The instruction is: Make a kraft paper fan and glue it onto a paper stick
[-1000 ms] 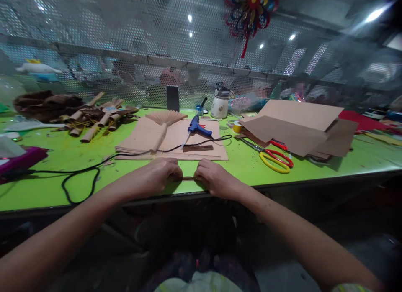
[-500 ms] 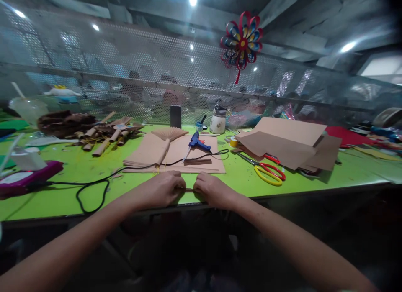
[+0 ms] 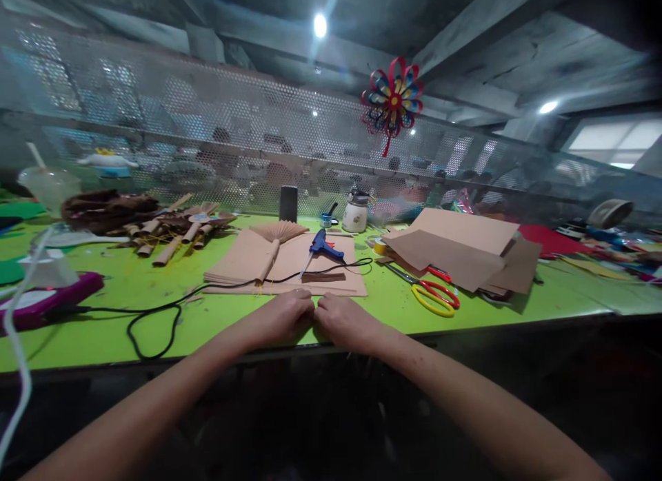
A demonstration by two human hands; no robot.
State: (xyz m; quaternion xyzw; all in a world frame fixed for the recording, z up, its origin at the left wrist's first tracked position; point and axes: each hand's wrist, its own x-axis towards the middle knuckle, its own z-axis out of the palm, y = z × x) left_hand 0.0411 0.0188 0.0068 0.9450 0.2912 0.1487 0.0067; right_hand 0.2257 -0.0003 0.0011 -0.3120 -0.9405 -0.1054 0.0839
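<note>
At the table's front edge, my left hand (image 3: 287, 318) and my right hand (image 3: 345, 322) meet, knuckles up and fingers curled closed. A thin brown paper strip showed between them a moment ago; now the fingers hide it. Just beyond lies a stack of brown paper (image 3: 232, 264). On this rest a pleated paper fan (image 3: 279, 231) with a rolled paper handle (image 3: 267, 260), a blue glue gun (image 3: 325, 247) and a folded brown paper piece (image 3: 323, 277). Neither hand touches these.
Scissors (image 3: 433, 298) with red and yellow handles lie right, beside loose brown sheets (image 3: 455, 260). A black cord (image 3: 155, 307) runs left to a purple power strip (image 3: 77, 291). Rolled paper pieces (image 3: 168, 250), a jar (image 3: 355, 213) and a mesh screen (image 3: 248, 116) stand behind.
My hands have drawn together until they almost touch, covering the strip that showed between them. The camera has tilted up slightly, so the table sits lower in view.
</note>
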